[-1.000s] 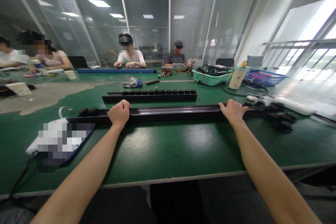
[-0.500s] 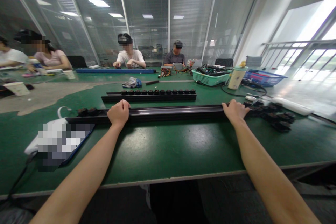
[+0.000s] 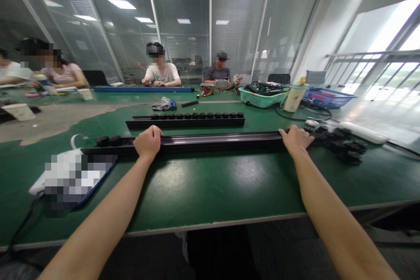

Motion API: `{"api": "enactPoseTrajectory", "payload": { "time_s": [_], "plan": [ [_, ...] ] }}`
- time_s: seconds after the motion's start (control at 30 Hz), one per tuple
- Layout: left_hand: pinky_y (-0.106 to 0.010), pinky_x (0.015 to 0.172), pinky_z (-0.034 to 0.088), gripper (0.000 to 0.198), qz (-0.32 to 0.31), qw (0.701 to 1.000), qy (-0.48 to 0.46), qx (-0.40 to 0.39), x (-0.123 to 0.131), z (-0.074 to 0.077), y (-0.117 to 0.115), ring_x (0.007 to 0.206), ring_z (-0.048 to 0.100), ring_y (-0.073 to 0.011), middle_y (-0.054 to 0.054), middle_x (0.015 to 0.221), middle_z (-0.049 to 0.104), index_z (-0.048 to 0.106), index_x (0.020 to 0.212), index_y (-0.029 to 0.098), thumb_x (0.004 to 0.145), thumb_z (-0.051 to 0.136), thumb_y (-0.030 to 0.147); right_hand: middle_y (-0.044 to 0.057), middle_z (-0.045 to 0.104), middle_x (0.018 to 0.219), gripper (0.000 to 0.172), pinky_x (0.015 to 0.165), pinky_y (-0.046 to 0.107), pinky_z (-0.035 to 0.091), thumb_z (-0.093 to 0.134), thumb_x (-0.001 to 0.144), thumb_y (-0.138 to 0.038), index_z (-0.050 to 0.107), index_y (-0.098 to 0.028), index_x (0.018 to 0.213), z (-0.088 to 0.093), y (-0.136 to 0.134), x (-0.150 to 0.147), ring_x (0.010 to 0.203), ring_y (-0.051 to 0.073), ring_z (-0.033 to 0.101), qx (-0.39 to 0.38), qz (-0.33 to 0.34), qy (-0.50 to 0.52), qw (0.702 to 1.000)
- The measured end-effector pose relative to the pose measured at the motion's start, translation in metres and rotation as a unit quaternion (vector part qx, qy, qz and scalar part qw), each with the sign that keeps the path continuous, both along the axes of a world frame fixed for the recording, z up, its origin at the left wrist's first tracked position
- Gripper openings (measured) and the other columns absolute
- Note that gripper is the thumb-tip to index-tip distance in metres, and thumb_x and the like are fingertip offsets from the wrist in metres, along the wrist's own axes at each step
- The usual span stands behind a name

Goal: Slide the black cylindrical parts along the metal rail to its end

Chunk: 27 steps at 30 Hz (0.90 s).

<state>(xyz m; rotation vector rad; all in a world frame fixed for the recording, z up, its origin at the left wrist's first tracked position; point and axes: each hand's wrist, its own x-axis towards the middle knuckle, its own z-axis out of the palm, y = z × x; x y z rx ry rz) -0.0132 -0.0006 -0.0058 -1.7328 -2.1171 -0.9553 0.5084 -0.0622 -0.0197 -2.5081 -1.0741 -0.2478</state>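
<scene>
A long black rail lies crosswise on the green table. My left hand is closed around its left part, fingers curled over the far side. Toward its right end, my right hand grips the rail with bent fingers. Round black parts sit at the rail's left end. Loose black parts lie in a cluster just right of my right hand. Behind the rail stands a shorter black rail with a row of several round black parts along it.
At the left, a phone lies beside a white object. Farther back are a green basket of cables, a cream cup, a blue basket, a crumpled cloth and a blue bar. Several people sit around the table.
My right hand has shifted very slightly to the right on the rail. My left hand keeps its hold.
</scene>
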Motion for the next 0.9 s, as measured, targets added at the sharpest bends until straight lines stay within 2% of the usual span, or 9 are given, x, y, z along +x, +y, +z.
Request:
{"api": "enactPoseTrajectory", "payload": {
  "time_s": [0.2,0.37,0.5,0.6,0.73,0.9],
  "plan": [
    [-0.032,0.064,0.029,0.048,0.000,1.000,0.005,-0.005,0.000,0.002,-0.002,0.084,0.066,-0.0273,-0.009,0.091,0.075,0.075,0.092,0.026,0.103,0.030,0.039,0.029,0.065,0.127,0.050,0.098,0.055,0.041,0.048,0.100,-0.050,0.066,-0.011,0.126,-0.002,0.000,0.002,0.122,0.043,0.058,0.011,-0.011,0.009,1.000],
    [-0.032,0.065,0.028,0.046,-0.012,1.000,-0.004,0.002,-0.001,0.002,-0.002,0.084,0.066,-0.0272,-0.009,0.093,0.076,0.073,0.090,0.026,0.103,0.031,0.038,0.032,0.064,0.131,0.055,0.094,0.051,0.047,0.050,0.101,-0.049,0.057,-0.008,0.136,0.006,0.009,0.013,0.125,0.043,0.060,-0.061,0.002,0.020,0.998],
    [-0.032,0.066,0.028,0.046,-0.011,1.000,-0.007,0.003,-0.002,0.001,-0.002,0.085,0.066,-0.0276,-0.009,0.093,0.075,0.073,0.090,0.026,0.103,0.031,0.039,0.027,0.070,0.122,0.054,0.092,0.043,0.048,0.050,0.101,-0.050,0.055,-0.008,0.134,0.013,0.014,0.040,0.118,0.037,0.067,-0.140,0.095,0.016,0.986],
    [-0.032,0.066,0.028,0.048,-0.011,1.000,-0.006,0.002,-0.002,0.001,-0.002,0.083,0.065,-0.0272,-0.009,0.091,0.075,0.074,0.090,0.026,0.103,0.030,0.039,0.024,0.072,0.120,0.050,0.092,0.040,0.048,0.048,0.102,-0.050,0.058,-0.009,0.129,0.011,0.012,0.060,0.114,0.034,0.069,-0.155,0.178,-0.017,0.972],
    [-0.032,0.065,0.028,0.047,-0.005,1.000,-0.004,-0.002,-0.001,0.002,-0.002,0.082,0.064,-0.0267,-0.009,0.090,0.074,0.074,0.091,0.026,0.103,0.031,0.040,0.023,0.071,0.123,0.051,0.092,0.039,0.047,0.049,0.100,-0.049,0.059,-0.009,0.130,-0.001,0.001,0.072,0.115,0.034,0.068,-0.123,0.205,-0.044,0.970],
    [-0.032,0.064,0.029,0.049,-0.001,1.000,0.005,-0.002,-0.001,0.000,0.002,0.081,0.064,-0.0264,-0.008,0.088,0.074,0.076,0.093,0.026,0.103,0.030,0.041,0.017,0.074,0.119,0.048,0.092,0.039,0.049,0.052,0.095,-0.047,0.064,-0.013,0.127,-0.017,-0.010,0.073,0.109,0.032,0.069,0.007,0.216,-0.045,0.975]
  ]
}}
